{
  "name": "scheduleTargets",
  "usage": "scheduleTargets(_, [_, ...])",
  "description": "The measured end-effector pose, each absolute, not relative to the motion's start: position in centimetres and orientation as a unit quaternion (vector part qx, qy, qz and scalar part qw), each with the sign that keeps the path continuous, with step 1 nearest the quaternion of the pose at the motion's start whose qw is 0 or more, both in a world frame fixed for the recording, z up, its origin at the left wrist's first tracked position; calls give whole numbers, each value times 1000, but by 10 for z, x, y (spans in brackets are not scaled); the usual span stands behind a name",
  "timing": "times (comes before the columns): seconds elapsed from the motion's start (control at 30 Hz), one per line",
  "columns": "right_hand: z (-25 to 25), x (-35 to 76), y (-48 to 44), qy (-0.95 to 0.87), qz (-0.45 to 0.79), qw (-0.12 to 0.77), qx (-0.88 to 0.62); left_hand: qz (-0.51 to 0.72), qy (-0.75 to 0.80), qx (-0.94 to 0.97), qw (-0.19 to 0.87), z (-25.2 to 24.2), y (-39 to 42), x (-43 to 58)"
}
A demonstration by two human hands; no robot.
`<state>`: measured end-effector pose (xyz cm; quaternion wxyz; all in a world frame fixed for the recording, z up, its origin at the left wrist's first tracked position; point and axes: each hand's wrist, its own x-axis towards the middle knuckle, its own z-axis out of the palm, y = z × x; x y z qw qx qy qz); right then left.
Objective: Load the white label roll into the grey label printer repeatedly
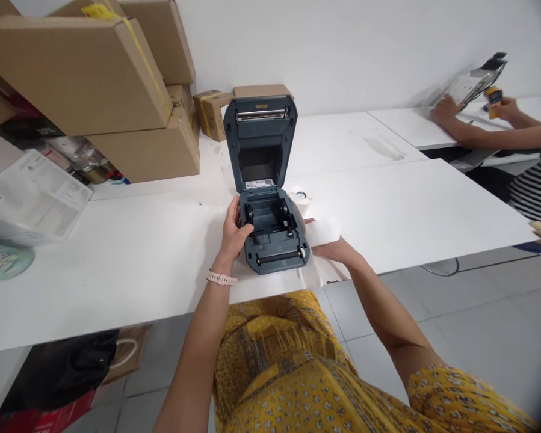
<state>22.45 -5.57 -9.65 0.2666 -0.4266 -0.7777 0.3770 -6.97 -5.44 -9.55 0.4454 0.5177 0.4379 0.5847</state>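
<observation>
A dark grey label printer (274, 255) stands on the white table with its lid (260, 144) tipped up. Its inside shows two black roll holders and a black roller at the front. My left hand (234, 231) grips the printer's left side, thumb over the rim and fingers along the outer wall. By the right side, my right hand (328, 249) holds a thin white sheet (325, 231), paper or cloth, which covers most of its fingers. A white roll (299, 198), seemingly labels, stands just behind that hand. More crumpled white material (318, 275) hangs at the table's front edge.
Cardboard boxes (80, 78) are stacked at the left rear, with a small taped box (213, 114) beside them. A white printed carton (30, 195) lies at the far left. At the right, another person's hands (505, 109) hold a yellow device (494, 101) and a tilted panel.
</observation>
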Motion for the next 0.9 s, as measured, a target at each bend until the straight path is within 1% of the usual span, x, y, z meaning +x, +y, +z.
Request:
scheduleTargets(0.13, [-84, 245, -55, -731, 448, 327, -398, 583, 434, 526, 441, -97, -53, -70])
scheduleTargets(0.2, [-67, 259, -55, -685, 477, 379, -399, 577, 434, 537, 437, -99, -53, -70])
scheduleTargets(0.27, [-44, 263, -56, -663, 478, 439, -373, 572, 434, 547, 430, -100, -52, -71])
scheduleTargets(0.3, [-32, 259, -57, -671, 472, 455, -347, 571, 434, 550, 428, -101, -52, -71])
scheduleTargets(0.33, [-20, 251, -57, -694, 463, 451, -318, 571, 434, 552, 425, -101, -52, -71])
scheduleTargets(0.37, [-10, 240, -56, -727, 448, 429, -294, 571, 435, 552, 424, -101, -52, -72])
scheduleTargets(0.47, [8, 194, -47, -836, 376, 295, -269, 569, 444, 548, 423, -102, -53, -71])
scheduleTargets(0.53, [9, 166, -36, -887, 310, 222, -260, 567, 449, 544, 426, -101, -54, -71])
scheduleTargets(0.63, [0, 141, -19, -930, 239, 144, -239, 566, 449, 538, 434, -101, -56, -70])
scheduleTargets(0.77, [-10, 134, -11, -952, 195, 92, -219, 574, 444, 531, 437, -101, -55, -70])
scheduleTargets(0.9, [-13, 136, -12, -955, 195, 87, -205, 583, 430, 531, 439, -102, -54, -69])
